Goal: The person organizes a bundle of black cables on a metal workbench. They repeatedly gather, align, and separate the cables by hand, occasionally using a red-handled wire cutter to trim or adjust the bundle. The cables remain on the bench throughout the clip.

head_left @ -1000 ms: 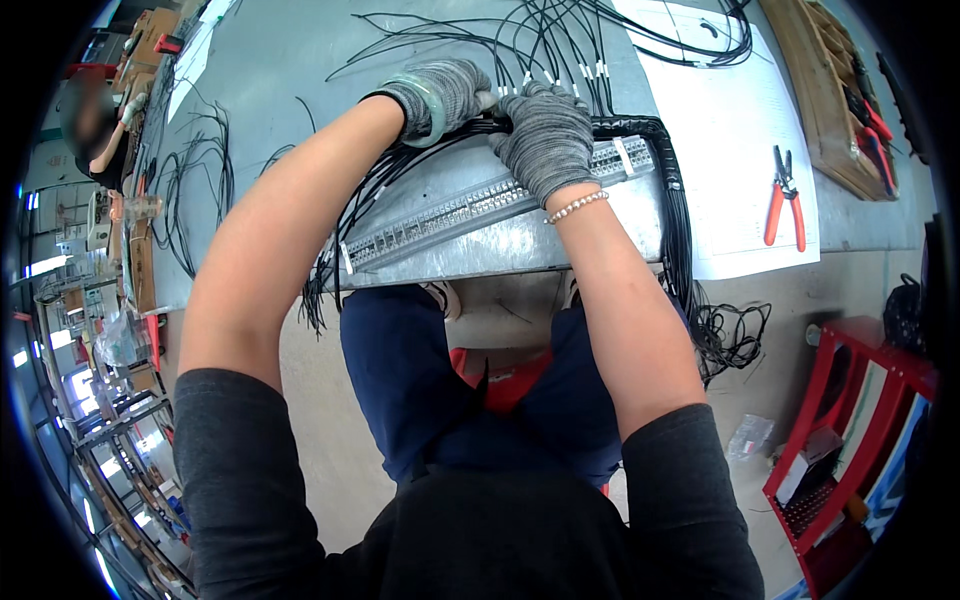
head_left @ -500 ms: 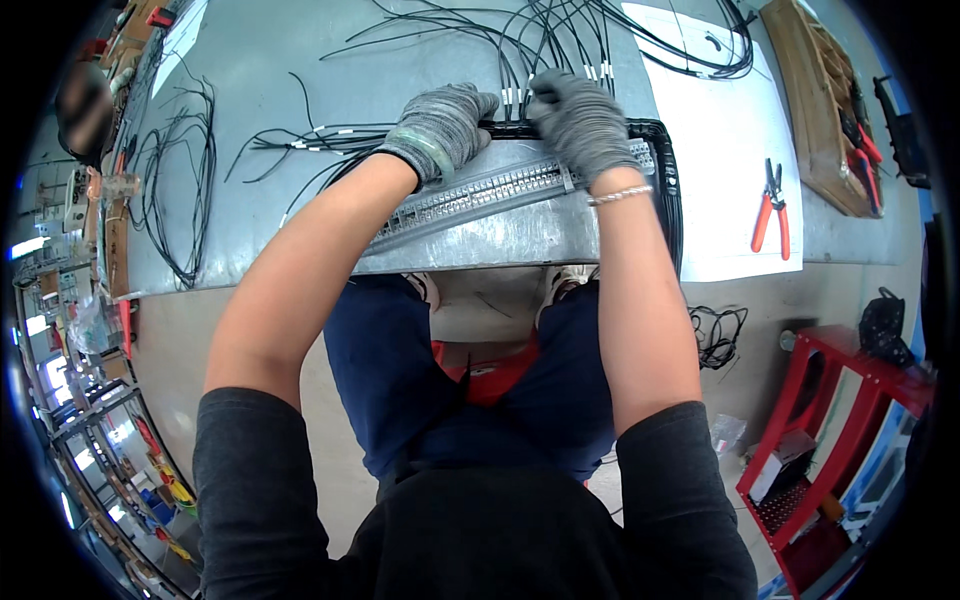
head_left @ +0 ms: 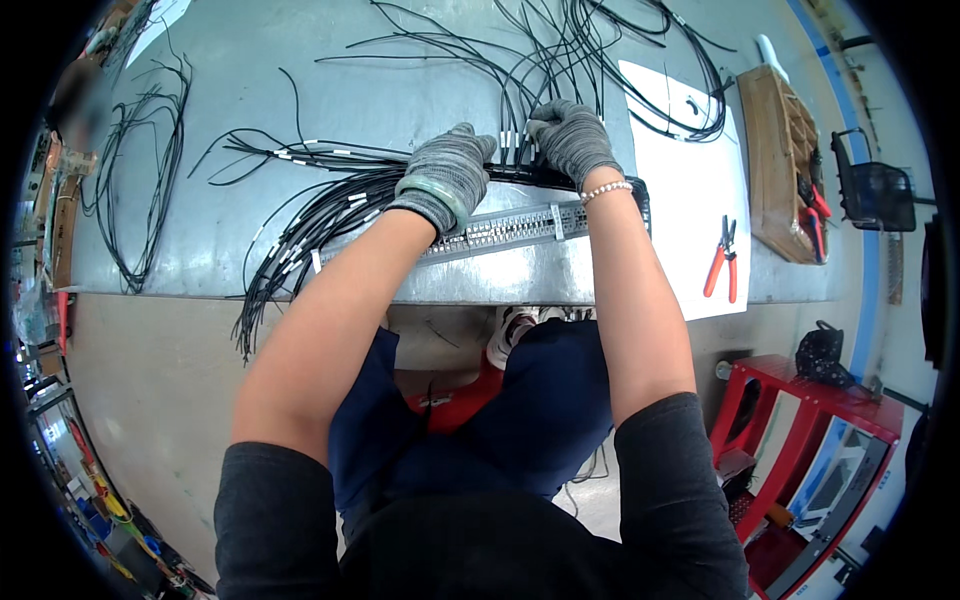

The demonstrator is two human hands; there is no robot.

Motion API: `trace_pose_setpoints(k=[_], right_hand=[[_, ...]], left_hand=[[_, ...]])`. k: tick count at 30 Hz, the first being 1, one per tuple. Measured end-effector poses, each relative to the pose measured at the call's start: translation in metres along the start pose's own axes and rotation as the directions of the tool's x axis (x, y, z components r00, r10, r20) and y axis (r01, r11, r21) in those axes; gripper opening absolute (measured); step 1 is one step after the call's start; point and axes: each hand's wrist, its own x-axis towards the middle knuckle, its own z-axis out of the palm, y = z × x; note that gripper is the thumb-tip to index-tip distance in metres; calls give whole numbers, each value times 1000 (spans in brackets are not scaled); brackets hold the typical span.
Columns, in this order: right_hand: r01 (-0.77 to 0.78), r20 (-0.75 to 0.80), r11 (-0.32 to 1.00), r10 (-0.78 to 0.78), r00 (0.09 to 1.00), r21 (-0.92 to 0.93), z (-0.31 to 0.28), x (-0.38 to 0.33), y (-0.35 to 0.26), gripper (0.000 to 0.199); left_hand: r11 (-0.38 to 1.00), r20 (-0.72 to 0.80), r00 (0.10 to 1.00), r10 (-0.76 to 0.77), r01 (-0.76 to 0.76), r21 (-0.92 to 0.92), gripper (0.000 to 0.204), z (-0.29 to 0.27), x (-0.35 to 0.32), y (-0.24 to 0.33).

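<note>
Both my hands wear grey knit gloves and are close together over a black wire harness (head_left: 515, 174) on the metal table. My left hand (head_left: 447, 172) is closed at the harness's left part, fingers curled. Just right of it, my right hand (head_left: 577, 145) is closed in a pinch beside upright black wires with white marker sleeves (head_left: 517, 140). What either hand's fingertips hold is hidden. Nearer me lies a metal rail with a terminal strip (head_left: 505, 232), slanting under my left wrist. More sleeved black wires (head_left: 300, 225) fan out leftward, some hanging over the table's front edge.
Red-handled pliers (head_left: 721, 265) lie on a white paper sheet (head_left: 690, 210) at the right. Beyond them stands a wooden tool box (head_left: 782, 165). Coiled wires (head_left: 150, 190) lie at the far left, and loose wires (head_left: 690, 120) at the back right. A red metal stand (head_left: 810, 400) is beside the table.
The view has shifted. My right hand, blurred before, now shows sharply and has turned slightly at the upright wires. My left hand stays by the harness. More wires show at its left.
</note>
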Motion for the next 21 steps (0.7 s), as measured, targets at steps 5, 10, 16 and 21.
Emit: trace_pose_setpoints(k=[5, 10, 16, 21], right_hand=[[3, 29, 988, 1, 1000, -156, 9, 13, -6, 21], [65, 103, 993, -55, 993, -96, 2, 12, -2, 24], [49, 105, 990, -35, 994, -129, -9, 15, -11, 25], [134, 159, 864, -63, 985, -485, 9, 27, -21, 30]], left_hand=[[998, 22, 1000, -2, 3, -68, 28, 2, 2, -2], [998, 12, 1000, -5, 6, -58, 28, 4, 0, -3], [996, -47, 999, 8, -12, -83, 28, 6, -4, -5], [993, -56, 998, 24, -30, -117, 30, 9, 1, -7]])
